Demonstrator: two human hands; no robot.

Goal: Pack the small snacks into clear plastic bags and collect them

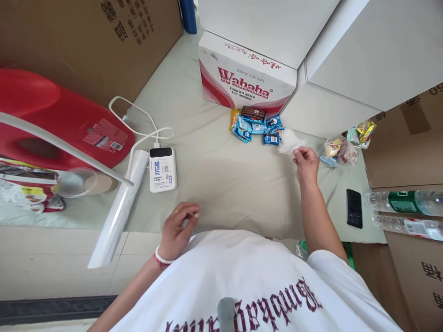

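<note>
The right hand (306, 162) reaches forward, and its fingertips pinch a white wrapper (290, 140) at its 11 o'clock. Just beside the wrapper, at its 9 o'clock, a pile of blue snacks (258, 125) lies on the cloth (221, 170), in front of the Wahaha box (244, 76). The left hand (178, 228) hovers near the body, with fingers curled loosely together and holding nothing. A power bank (162, 168) lies at its 11 o'clock. A phone (354, 208) lies at 4 o'clock from the right hand.

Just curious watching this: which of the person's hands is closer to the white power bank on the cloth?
Left. The left hand sits just below and right of the power bank, not touching it. The right hand is far off to its right, pinching a white wrapper.
</note>
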